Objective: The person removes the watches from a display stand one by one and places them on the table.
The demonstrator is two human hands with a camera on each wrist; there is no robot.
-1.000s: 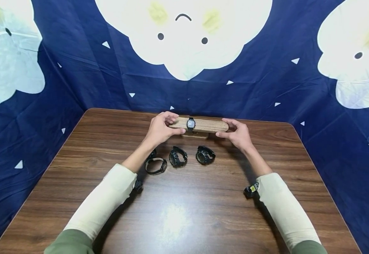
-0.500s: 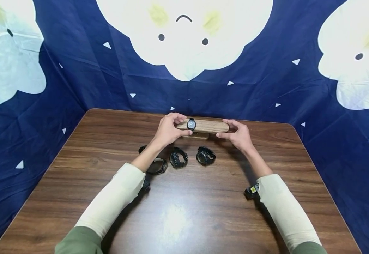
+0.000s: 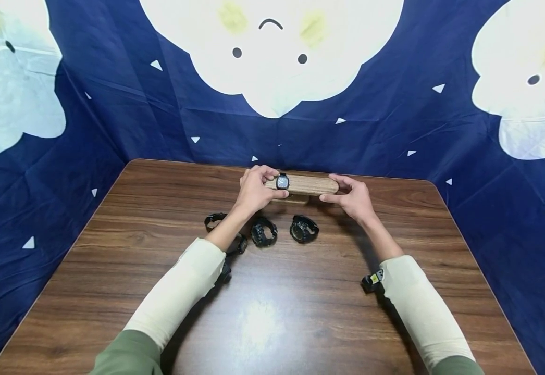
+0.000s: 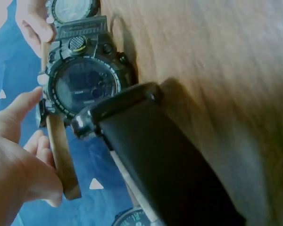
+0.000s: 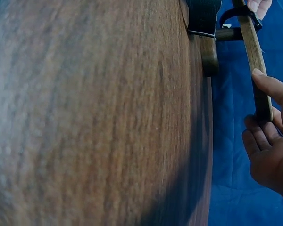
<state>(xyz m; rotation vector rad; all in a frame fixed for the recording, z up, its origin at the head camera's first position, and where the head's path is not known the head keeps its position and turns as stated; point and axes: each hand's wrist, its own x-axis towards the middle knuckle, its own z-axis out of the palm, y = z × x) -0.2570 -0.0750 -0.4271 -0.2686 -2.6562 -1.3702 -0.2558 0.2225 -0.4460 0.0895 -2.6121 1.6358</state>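
A wooden watch stand (image 3: 312, 185) with a rounded bar is at the table's back edge. Round its bar, left of the middle, sits a wristwatch (image 3: 282, 182) with a black strap and a squarish face. My left hand (image 3: 255, 188) reaches over the bar's left end, thumb below and fingers above, pinching at the watch's left side. My right hand (image 3: 354, 199) grips the bar's right end between thumb and fingers. In the right wrist view the strap (image 5: 225, 18) loops the bar, and the left hand's fingertips (image 5: 260, 6) are beside it.
Two chunky black watches (image 3: 263, 232) (image 3: 304, 229) lie in front of the stand. Further left are another black watch (image 3: 213, 220) and one (image 3: 240, 245) partly hidden under my left forearm. A blue cloth with clouds (image 3: 160, 114) hangs right behind the brown table (image 3: 319, 312).
My left hand has slid right along the bar, from its left end up to the watch. The left forearm now covers more of one loose watch. The right hand keeps its grip.
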